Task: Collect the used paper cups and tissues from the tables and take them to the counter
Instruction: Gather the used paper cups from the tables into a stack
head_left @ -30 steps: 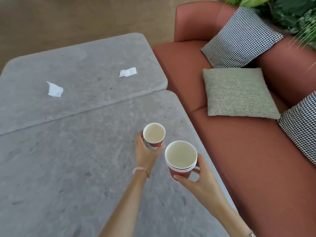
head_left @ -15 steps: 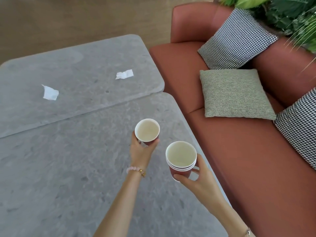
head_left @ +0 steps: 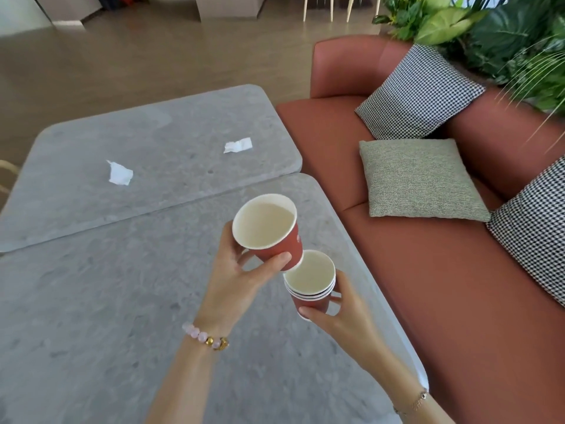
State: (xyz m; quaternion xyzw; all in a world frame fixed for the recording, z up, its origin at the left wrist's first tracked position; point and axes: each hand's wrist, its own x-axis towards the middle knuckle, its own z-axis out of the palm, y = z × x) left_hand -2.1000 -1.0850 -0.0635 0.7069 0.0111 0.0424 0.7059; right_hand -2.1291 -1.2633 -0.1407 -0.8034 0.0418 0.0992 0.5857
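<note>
The sofa flanks the near table and the far table. Above the near table, our left hand curls its fingers round a tilted red cup. The cup's base sits at the mouth of the cup stack, which our right hand clamps. One tissue and a second tissue lie apart on the far table.

Two forearms were seen bare up to the lower edge of the view. At the wrist of the left hand a beaded bracelet was worn, strung with round pale pink beads, with a few gold beads and a gold charm set among them. At the wrist of the right hand a thin gold chain bracelet with a small charm was worn
</note>
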